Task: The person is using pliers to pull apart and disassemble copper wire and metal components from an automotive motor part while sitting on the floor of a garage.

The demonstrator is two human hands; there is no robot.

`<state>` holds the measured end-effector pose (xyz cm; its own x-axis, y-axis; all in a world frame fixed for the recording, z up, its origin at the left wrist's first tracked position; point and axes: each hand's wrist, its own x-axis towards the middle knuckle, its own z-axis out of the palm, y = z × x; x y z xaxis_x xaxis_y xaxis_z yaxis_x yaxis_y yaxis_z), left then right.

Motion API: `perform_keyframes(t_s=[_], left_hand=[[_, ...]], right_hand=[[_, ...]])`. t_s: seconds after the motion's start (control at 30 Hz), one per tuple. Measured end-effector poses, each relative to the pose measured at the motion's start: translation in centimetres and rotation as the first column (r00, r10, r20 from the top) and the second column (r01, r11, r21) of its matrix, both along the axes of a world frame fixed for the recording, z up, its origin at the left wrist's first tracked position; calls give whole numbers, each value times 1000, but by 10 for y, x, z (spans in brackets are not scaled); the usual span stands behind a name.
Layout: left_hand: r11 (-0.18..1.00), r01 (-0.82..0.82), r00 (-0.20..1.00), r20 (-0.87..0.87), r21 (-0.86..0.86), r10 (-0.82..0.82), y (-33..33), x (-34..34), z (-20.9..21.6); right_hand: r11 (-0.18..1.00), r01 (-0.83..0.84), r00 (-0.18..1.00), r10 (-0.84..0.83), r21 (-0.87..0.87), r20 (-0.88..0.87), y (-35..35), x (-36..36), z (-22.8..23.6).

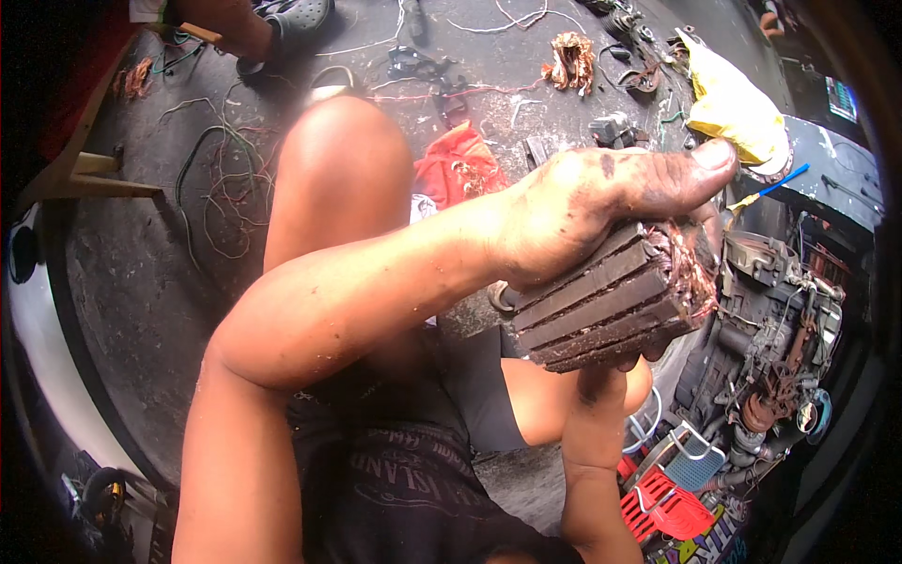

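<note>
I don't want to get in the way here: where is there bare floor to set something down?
The dark floor at left looks bare between the pale curved panel and the tangled wires. At right it is crowded with grimy machinery.

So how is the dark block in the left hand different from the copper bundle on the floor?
The dark block is up in the left hand; the copper bundle lies on the floor. The dark block has straight grooves; the copper bundle looks ragged. The dark block is mostly blackish-brown; the copper bundle is mostly orange-brown. Both show copper-coloured strands.
</note>
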<state>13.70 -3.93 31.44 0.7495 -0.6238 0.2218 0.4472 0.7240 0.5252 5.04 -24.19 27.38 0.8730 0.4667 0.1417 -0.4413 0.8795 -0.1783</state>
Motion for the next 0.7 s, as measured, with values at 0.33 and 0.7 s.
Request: perform_keyframes(t_s=[0.33, 0.7], left_hand=[[989, -55, 998, -11, 140, 57, -3, 0, -4], [942, 228, 884, -353, -245, -306, -17, -2, -10]], right_hand=[[993, -17, 999, 20, 114, -27, 3, 2, -4], [973, -57, 998, 61, 226, -9, 8, 15, -4]])
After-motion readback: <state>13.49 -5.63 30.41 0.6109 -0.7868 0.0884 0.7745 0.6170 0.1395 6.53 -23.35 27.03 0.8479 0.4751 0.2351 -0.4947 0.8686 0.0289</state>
